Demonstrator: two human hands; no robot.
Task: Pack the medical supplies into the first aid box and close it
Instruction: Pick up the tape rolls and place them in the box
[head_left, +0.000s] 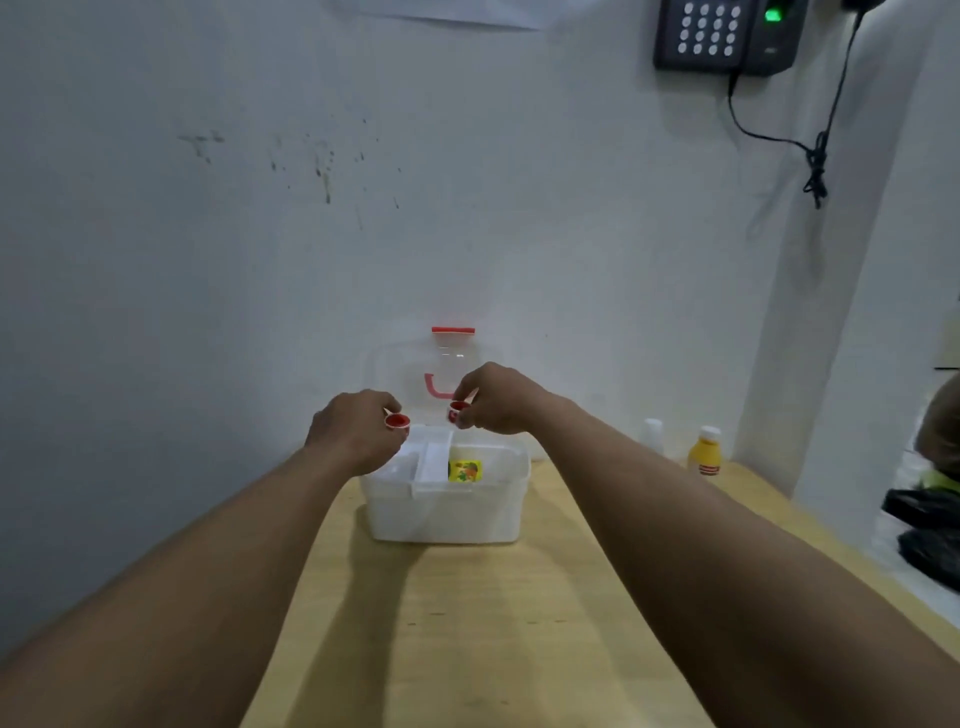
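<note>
Packing step: left hand (358, 431) fingers pinch small red-white item (397, 421); right hand (493, 400) fingers pinch second red-white item (458, 410). Directly below fingers: first aid box (447, 512), open, lid (410, 358) upright behind. Next, likely: lower, release into compartments. Yellow bottle (704, 452) unpacked, right of fingers.

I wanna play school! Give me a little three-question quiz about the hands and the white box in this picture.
1. True or false: the lid of the first aid box is shut.
2. What do the left hand and the right hand each pinch? A) a small red-and-white piece B) a pair of scissors C) nothing
3. Fill in: the packet lying inside the box is ____ in colour.
Key: 1. False, the lid stands open. 2. A, one piece in each hand, above the box. 3. Yellow.
</note>
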